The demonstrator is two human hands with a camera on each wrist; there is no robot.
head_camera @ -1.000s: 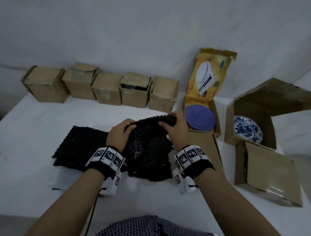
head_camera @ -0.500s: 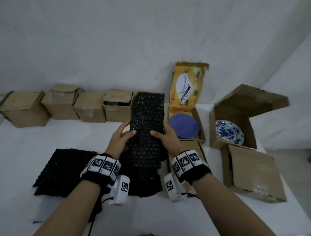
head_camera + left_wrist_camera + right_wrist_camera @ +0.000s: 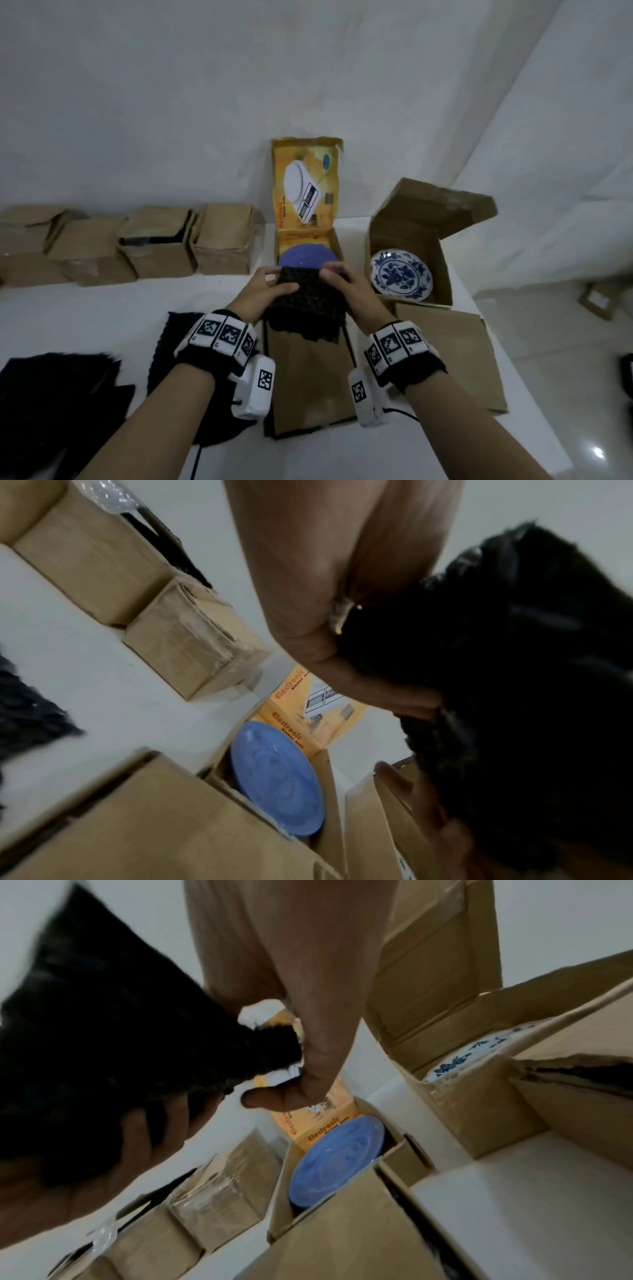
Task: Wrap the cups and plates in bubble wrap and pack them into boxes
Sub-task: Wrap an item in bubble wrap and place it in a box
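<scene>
Wrap (image 3: 306,297): black bubble sheet held up over the yellow box (image 3: 306,236), likely so it can go onto or around the plate.
Plate (image 3: 306,257): blue, lying in the yellow box, partly hidden by the wrap.
Left hand (image 3: 257,294): fingers curled, pinching the wrap's left top edge.
Right hand (image 3: 352,291): curled, gripping the right top edge.
Second plate (image 3: 401,279): patterned, unwrapped, in the brown box (image 3: 442,274) to the right.

The yellow-orange printed cardboard box (image 3: 301,723) reads "Electronic Kitchen scale" on its inner flap and again on its raised lid; the right wrist view shows "Electronic" there too.
</scene>
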